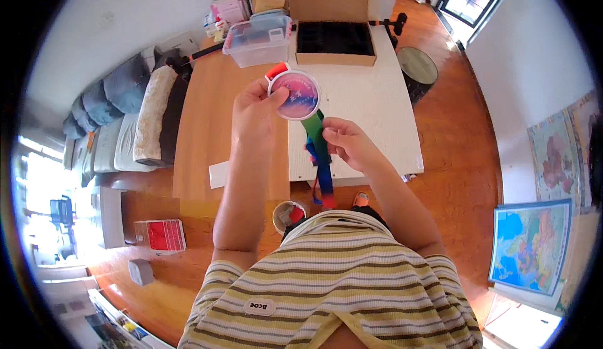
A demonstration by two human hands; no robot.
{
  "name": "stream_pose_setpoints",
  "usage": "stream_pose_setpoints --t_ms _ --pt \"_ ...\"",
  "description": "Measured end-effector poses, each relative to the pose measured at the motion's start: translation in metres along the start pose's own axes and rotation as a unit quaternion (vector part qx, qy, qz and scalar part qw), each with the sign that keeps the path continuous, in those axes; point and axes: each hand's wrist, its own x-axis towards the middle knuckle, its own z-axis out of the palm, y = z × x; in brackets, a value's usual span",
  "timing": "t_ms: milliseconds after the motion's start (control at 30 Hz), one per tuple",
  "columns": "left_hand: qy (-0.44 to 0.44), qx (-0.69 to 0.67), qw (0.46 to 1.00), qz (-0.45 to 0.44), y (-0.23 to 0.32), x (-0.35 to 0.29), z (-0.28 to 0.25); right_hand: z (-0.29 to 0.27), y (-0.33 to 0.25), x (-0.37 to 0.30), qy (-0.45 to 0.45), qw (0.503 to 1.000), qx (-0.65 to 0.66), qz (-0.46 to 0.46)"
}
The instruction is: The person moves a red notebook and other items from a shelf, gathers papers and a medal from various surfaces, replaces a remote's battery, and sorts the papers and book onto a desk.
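A round medal (304, 101) with a white rim and a pink-to-blue face is held up over the table. My left hand (254, 103) grips it at its left edge, thumb across the face. A bit of red ribbon shows at the top of the medal. From its lower side a multicoloured ribbon (323, 170) hangs past the table's front edge, running from green through blue to red. My right hand (350, 140) pinches this ribbon just below the medal, between thumb and fingers.
On the table (370, 110), an open cardboard box (336, 59) with a black insert stands at the back, beside a clear plastic bin (259, 46) and stacked papers (230, 5). A white paper (218, 175) lies front left. Below the front edge sits a small bin (281, 224).
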Motion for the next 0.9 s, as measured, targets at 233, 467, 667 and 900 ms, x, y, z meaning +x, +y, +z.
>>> stream_pose_setpoints --t_ms 233,467,667,900 --pt "-0.067 -0.037 0.997 0.013 0.023 -0.008 0.01 -0.025 -0.01 0.021 0.028 0.987 -0.137 -0.08" --pt "-0.085 -0.103 0.991 -0.008 0.018 0.009 0.057 -0.009 -0.065 0.037 0.007 0.977 -0.116 -0.177" --pt "-0.051 -0.02 0.998 0.018 0.003 0.013 0.082 -0.022 -0.102 0.031 0.026 0.99 0.097 -0.102" --pt "-0.048 -0.061 0.995 0.056 -0.001 -0.002 0.094 -0.072 -0.098 0.022 0.056 0.985 -0.084 -0.137"
